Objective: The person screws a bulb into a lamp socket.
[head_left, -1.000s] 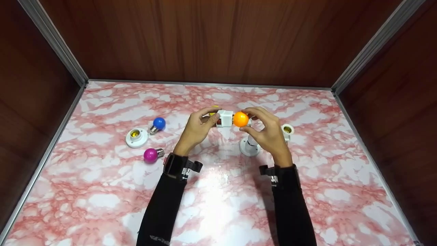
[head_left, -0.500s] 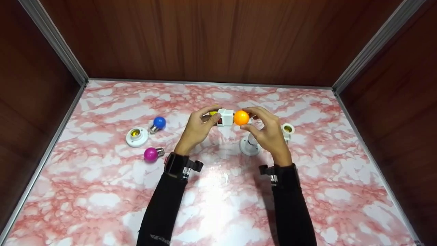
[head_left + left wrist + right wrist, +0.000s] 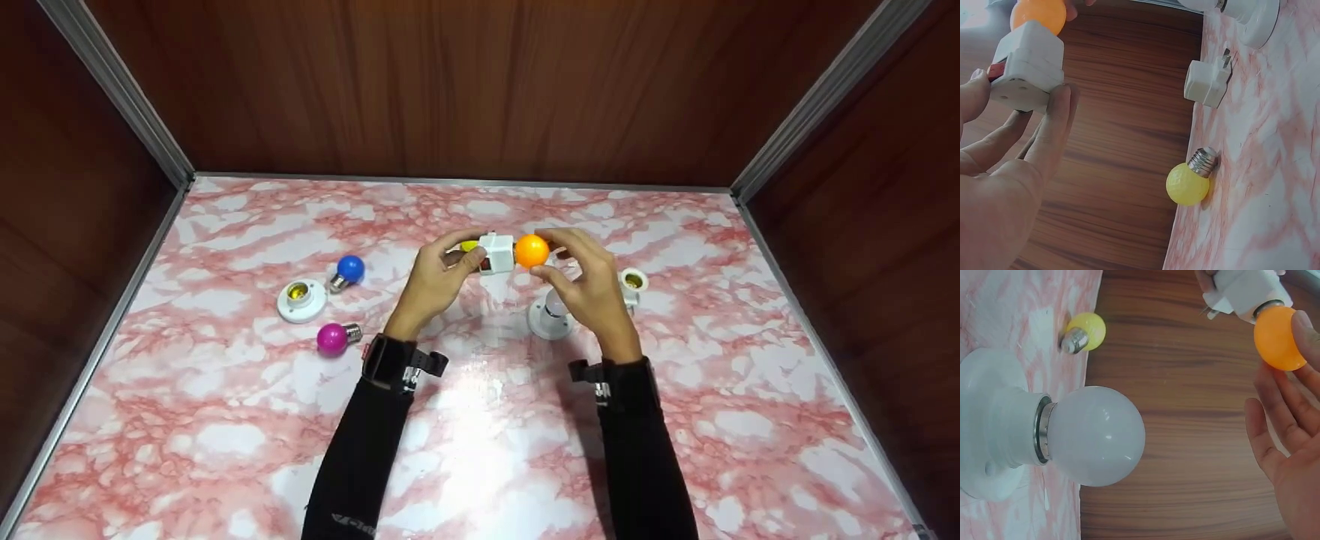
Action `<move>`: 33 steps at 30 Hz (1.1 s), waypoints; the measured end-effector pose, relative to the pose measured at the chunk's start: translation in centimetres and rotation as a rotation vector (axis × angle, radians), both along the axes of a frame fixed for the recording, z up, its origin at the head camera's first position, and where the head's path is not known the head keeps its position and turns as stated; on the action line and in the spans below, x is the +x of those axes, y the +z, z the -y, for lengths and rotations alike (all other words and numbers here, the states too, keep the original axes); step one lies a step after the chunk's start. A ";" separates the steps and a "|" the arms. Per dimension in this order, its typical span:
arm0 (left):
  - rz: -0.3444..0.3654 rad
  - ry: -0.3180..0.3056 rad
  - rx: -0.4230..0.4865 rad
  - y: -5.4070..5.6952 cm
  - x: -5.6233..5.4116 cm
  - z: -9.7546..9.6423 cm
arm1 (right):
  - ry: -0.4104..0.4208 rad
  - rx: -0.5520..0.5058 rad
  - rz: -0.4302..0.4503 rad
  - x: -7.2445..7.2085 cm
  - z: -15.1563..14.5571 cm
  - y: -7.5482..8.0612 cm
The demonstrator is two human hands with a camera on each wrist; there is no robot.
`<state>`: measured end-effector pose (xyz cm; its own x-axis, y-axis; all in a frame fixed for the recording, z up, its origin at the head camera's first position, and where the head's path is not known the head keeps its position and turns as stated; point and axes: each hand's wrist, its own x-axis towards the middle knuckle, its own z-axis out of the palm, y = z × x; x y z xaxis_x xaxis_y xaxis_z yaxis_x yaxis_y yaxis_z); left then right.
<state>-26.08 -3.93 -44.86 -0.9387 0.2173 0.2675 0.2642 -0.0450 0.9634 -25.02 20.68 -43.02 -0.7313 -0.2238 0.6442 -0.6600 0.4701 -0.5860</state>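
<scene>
In my left hand (image 3: 439,274) I grip a white plug-in lamp holder (image 3: 497,253) between thumb and fingers; a red switch (image 3: 996,71) shows on its side. My right hand (image 3: 589,281) pinches an orange bulb (image 3: 532,251) by its round glass. Both things are held above the table, lying roughly level. The bulb's base meets the holder's mouth, with a narrow metal band visible between them in the right wrist view; how deep it sits is hidden. Behind the left hand is a yellow bulb (image 3: 1188,185) on the table.
Under the right hand stands a round base with a white bulb (image 3: 1098,436). At right lies a white socket (image 3: 634,281). A pronged white adapter (image 3: 1202,83) rests near the yellow bulb. At left are a blue bulb (image 3: 350,268), round socket (image 3: 301,304) and magenta bulb (image 3: 332,340).
Both hands, the lamp holder and the orange bulb have shifted slightly upward in the head view. The right fingers and thumb have moved a little on the bulb.
</scene>
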 end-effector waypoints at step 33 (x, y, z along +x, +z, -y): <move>0.241 -0.129 -0.303 -3.0 -0.7 -0.5 | -0.018 0.041 0.446 -1.0 -1.9 -1.5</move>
<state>-26.79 -3.42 -47.88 -0.9266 0.3727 -0.0512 0.0396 0.2320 0.9719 -26.03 22.59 -44.57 -0.9397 -0.2269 0.2557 -0.3382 0.5078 -0.7923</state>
